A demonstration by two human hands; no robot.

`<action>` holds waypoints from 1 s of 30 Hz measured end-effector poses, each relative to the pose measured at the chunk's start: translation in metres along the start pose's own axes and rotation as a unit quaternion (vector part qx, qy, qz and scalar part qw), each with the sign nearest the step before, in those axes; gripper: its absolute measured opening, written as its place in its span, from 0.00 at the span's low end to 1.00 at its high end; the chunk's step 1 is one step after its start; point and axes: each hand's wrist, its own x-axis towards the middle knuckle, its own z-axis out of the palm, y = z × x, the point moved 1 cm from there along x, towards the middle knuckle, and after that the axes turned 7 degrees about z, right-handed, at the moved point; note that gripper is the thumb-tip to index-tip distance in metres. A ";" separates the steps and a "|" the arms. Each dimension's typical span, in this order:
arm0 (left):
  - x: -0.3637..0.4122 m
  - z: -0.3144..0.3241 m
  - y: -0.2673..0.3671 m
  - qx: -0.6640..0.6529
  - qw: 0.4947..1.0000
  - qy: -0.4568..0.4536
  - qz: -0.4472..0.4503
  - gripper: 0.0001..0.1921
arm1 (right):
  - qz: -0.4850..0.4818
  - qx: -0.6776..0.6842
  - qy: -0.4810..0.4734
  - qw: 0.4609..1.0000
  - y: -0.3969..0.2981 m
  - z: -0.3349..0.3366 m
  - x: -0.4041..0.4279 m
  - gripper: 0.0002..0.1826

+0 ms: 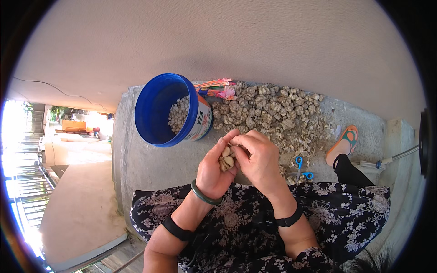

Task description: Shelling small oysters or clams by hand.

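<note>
My left hand (212, 170) is cupped palm up around several garlic cloves (226, 160) in pale, papery skins. Over it, my right hand (258, 159) pinches at the cloves near the left fingertips; what exactly sits between its thumb and forefinger is hidden. Beyond my hands a heap of garlic bulbs (266, 102) covers the concrete floor. To the left stands a blue-rimmed plastic bucket (150, 112), tilted in view, with many peeled-looking white cloves (179, 114) inside.
Blue-handled scissors (299, 163) lie by my lap at the heap's near edge, among loose garlic skins (304, 145). Colourful wrapped sticks (215, 88) rest between bucket and wall (239, 41). A sandalled foot (343, 145) is at the right. A metal pole (404, 154) stands beyond it.
</note>
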 end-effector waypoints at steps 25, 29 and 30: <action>-0.010 0.008 -0.001 0.013 1.000 -0.009 -0.020 0.07 | 0.206 0.303 -0.059 0.929 -0.012 -0.006 -0.001 0.07; -0.010 0.006 0.006 -0.019 0.999 -0.044 -0.021 0.07 | 0.288 0.474 -0.044 0.831 0.002 -0.001 -0.001 0.06; -0.010 0.010 0.008 -0.037 0.998 -0.042 -0.018 0.06 | 0.280 0.498 -0.024 0.820 0.007 -0.004 0.000 0.05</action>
